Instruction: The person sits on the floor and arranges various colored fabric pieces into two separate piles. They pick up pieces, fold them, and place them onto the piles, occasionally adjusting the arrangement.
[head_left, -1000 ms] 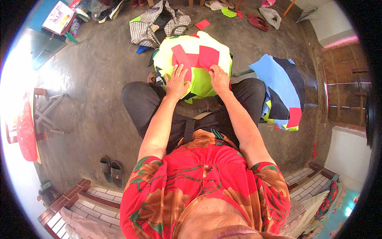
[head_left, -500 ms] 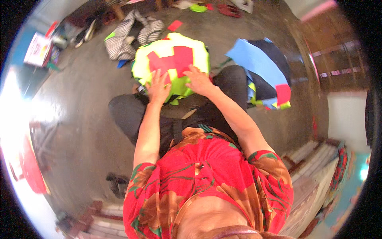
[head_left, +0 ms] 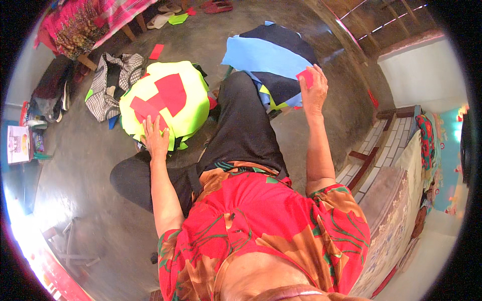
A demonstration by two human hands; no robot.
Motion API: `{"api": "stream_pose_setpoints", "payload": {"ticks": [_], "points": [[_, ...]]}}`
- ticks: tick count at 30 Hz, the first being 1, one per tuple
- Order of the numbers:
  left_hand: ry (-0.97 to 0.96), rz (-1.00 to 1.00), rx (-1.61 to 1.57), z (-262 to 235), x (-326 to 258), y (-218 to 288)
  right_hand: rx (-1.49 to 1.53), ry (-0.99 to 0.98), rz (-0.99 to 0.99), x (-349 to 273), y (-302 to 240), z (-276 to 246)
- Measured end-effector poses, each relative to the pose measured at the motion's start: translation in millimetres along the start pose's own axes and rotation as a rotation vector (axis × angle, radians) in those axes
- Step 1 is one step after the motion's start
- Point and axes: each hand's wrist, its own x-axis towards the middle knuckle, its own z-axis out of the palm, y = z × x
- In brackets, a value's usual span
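My left hand (head_left: pixel 156 141) lies with its fingers stretched out on the near edge of a pile of bright yellow cloth pieces (head_left: pixel 197 103). Beneath its fingertips is a red cloth piece (head_left: pixel 145 109), and a larger red piece (head_left: pixel 171 94) lies beside that on the yellow. Off to the right, my right hand (head_left: pixel 315 95) is closed on a small red cloth piece (head_left: pixel 304 77) at the corner of a second pile. Light blue cloth (head_left: pixel 266 54) and dark navy cloth (head_left: pixel 281 88) make up most of that pile, with yellow-green bits at its near edge.
A checked cloth (head_left: pixel 103 100) lies on the concrete floor left of the yellow pile, and a loose red scrap (head_left: pixel 156 51) lies beyond it. Shoes (head_left: pixel 218 6) are at the far side. A slatted wooden frame (head_left: pixel 374 150) stands at the right.
My right hand has left the yellow pile and moved right to the red piece on the blue and navy pile. My left hand stays on the yellow pile. The view has turned right.
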Motion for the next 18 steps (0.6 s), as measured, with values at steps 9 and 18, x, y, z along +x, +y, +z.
{"api": "stream_pose_setpoints", "payload": {"ticks": [9,18], "points": [[0.017,0.019,0.013,-0.5,-1.4,-2.2,-0.063,-0.131,0.11,-30.1,35.4,19.9],[0.03,0.045,-0.017,-1.6,-2.7,-1.9,-0.001,0.012,0.313,-17.1,33.2,9.8]]}}
